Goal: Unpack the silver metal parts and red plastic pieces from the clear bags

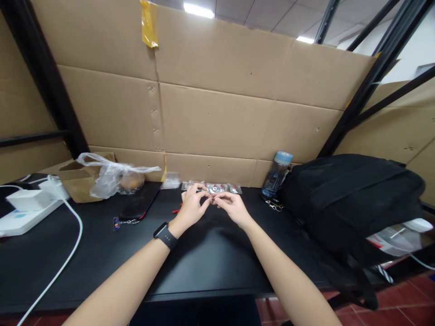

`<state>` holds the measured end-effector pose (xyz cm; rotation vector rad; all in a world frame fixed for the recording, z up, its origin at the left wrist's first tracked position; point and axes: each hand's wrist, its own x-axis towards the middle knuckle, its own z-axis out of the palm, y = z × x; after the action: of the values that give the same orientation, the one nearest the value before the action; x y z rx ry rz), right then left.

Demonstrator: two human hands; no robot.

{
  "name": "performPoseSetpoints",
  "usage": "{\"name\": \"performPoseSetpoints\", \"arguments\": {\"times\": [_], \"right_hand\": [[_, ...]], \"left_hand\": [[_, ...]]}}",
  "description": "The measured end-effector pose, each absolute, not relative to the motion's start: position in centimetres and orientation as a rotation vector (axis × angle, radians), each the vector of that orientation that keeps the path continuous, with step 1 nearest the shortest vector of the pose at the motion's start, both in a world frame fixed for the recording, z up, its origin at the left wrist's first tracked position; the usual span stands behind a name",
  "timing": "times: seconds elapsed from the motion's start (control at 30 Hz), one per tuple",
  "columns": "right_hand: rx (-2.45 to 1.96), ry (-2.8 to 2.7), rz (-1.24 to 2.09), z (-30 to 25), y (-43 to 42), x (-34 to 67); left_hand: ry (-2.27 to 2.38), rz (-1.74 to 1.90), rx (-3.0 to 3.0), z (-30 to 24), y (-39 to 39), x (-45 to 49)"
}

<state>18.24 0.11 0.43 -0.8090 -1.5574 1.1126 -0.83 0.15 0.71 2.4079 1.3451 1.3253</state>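
The bare left hand [194,206] and bare right hand [234,207] each had a grip pinched on one tiny reddish thing [213,199], near the shiny silver packets [222,188] at the far middle of the flat black desk [210,267].

Matt cardboard panel [238,127], smooth satiny tabletop [210,267], crinkled plastic bag [106,180], shiny metallic packets [234,188]

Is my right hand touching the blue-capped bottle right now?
Apart. The head view shows a plain stretch of black desk between the right hand and the blue-capped bottle.
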Motion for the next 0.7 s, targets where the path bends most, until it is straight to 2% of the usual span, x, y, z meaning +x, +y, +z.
{"name": "performPoseSetpoints", "arguments": {"times": [0.3,0.53,0.7], "right_hand": [[-0.939,-1.860,0.700,0.5,0.6,19.3],[-1.013,-1.988,0.614,0.4,0.8,19.7],[-1.090,-2.139,0.546,0.3,0.6,20.2]], "left_hand": [[1.190,1.266,2.287,0.3,1.1,-1.4],[1.109,0.845,2.538,0.0,1.0,-1.8],[1.298,0.765,2.569,0.4,3.2,-5.7]]}}
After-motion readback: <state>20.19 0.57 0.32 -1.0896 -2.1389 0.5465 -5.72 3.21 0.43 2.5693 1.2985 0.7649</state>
